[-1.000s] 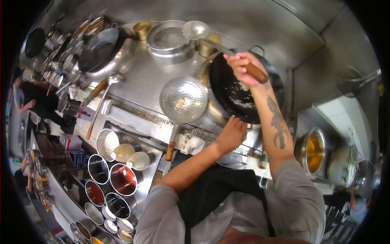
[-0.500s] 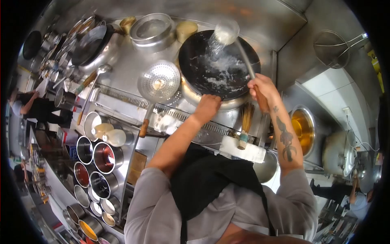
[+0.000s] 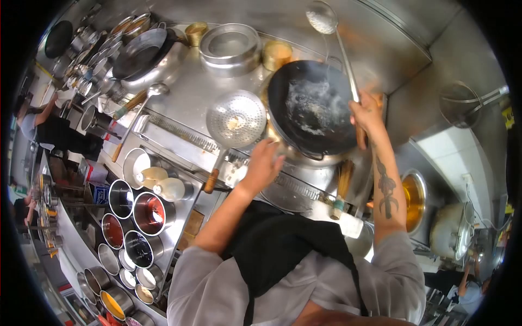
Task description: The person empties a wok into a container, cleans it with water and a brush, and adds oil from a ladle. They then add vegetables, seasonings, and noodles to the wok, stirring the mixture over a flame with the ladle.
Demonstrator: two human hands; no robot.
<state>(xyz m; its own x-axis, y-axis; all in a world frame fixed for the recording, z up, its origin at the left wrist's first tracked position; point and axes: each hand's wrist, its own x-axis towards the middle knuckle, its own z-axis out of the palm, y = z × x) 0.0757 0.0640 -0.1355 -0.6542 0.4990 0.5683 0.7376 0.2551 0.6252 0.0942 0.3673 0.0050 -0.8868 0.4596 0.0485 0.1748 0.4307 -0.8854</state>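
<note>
My right hand is closed around the handle of a long ladle, its bowl raised past the far rim of a black wok. A thin stream runs from the ladle toward the wok. Steam and some whitish liquid show inside the wok, which sits on a round metal burner ring. Just left of the wok's near rim, my left hand has its fingers apart and holds nothing. Beside that hand lies a perforated skimmer with a wooden handle, a small pale bit in its bowl.
A bamboo brush lies near the wok. Behind stand metal pots and a gold-coloured can. Sauce containers and squeeze bottles are at left. A pot of yellow oil is at right. Other people work at both sides.
The ladle has gone from pouring over the wok up beyond its far rim. My left hand has let go of the wok's near edge and moved left. The whole view has shifted slightly.
</note>
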